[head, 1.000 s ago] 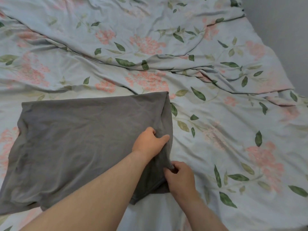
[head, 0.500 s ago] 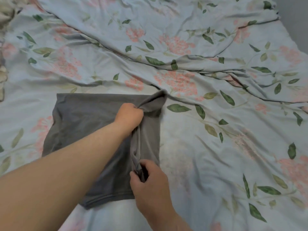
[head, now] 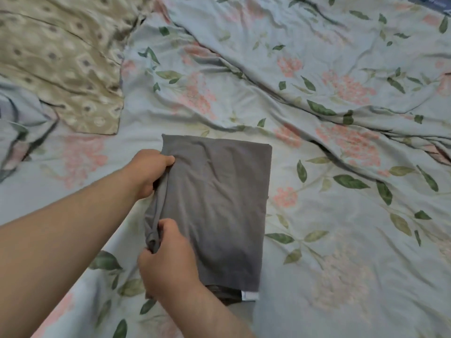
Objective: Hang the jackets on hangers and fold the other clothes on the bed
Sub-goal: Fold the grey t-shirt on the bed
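1. Near, the right hand pinches the bunched left edge of the grey garment
2. Farther, the left hand grips that edge too
3. The grey garment lies folded on the bed (seemingly nearly done); the beige cloth at far left looks unfolded

The folded garment lay on the bedspread, right of both hands gripping its left edge, the left hand beyond the right hand. A second cloth lay beyond and left of them.

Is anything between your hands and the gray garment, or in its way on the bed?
Nothing visible. The left hand and right hand both grip the gray garment by its left edge; the beige patterned cloth lies apart, up-left.
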Tool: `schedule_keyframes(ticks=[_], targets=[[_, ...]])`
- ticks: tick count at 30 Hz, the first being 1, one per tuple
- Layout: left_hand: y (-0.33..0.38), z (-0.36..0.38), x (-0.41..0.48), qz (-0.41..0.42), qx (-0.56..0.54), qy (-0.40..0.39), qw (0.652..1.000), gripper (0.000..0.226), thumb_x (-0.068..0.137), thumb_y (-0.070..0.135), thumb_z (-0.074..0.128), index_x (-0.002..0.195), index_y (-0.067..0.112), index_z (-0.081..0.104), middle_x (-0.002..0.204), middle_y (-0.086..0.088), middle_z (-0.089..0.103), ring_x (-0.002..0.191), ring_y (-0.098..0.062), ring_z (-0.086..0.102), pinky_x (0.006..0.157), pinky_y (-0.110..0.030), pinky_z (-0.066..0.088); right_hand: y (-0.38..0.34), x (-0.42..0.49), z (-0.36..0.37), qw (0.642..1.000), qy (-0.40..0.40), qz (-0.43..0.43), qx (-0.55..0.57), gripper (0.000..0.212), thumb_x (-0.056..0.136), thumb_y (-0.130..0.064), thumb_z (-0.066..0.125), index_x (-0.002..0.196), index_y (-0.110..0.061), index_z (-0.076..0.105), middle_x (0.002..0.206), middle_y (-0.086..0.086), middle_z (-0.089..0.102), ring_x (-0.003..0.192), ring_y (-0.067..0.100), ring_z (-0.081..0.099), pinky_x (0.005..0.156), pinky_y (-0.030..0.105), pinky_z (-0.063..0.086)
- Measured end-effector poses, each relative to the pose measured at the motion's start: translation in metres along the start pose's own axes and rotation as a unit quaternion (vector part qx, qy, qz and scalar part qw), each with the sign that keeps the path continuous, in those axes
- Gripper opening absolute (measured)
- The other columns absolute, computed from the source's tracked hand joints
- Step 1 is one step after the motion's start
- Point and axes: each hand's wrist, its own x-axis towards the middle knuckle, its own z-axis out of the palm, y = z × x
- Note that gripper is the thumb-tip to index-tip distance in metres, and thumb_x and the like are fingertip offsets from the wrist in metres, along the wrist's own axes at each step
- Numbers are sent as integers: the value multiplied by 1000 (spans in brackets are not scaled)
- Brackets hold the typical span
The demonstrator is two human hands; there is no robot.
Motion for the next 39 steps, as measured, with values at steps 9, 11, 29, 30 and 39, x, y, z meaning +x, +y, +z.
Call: schedule_keyframes(ticks=[9, 11, 29, 30, 39], targets=[[-89, -39, -48, -42, 135, 13, 990, 19, 88, 21, 64, 86, 3, 69, 85, -16, 72, 80, -29, 68, 75, -42, 53, 37, -7, -28, 987, 140, 6, -73, 21, 87, -23, 60, 107, -22, 66, 102, -4, 66, 97, 16, 62, 86, 22, 44], [-115, -42, -71, -54, 203, 12, 978, 19, 86, 30, 67, 87, 11, 69, 85, -8, 72, 78, -27, 68, 72, -44, 55, 62, -19, -58, 957, 275, 46, -80, 26, 84, -17, 66, 110, -19, 67, 101, -5, 61, 99, 17, 60, 89, 20, 42], [-160, 13, -116, -48, 174, 129, 975, 70, 69, 26, 88, 125, 7, 50, 120, -12, 56, 105, -31, 59, 91, -45, 52, 160, -58, -146, 902, 157, 272, 296, 19, 103, -20, 53, 108, -12, 69, 98, 8, 77, 92, 30, 73, 88, 50, 58], [-160, 19, -122, -59, 123, 119, 983, 67, 72, 21, 87, 125, 5, 50, 121, -12, 58, 106, -30, 60, 92, -43, 51, 168, -66, -149, 902, 166, 283, 280, 21, 103, -21, 52, 108, -10, 69, 98, 9, 77, 93, 32, 72, 89, 53, 57], [-176, 51, -169, -165, 57, -71, 982, 34, 77, -1, 76, 109, 7, 69, 99, -12, 74, 91, -31, 70, 81, -40, 57, 190, -106, -161, 936, 151, 268, 172, 26, 103, -22, 50, 101, -4, 69, 100, 14, 74, 93, 32, 70, 89, 53, 55]])
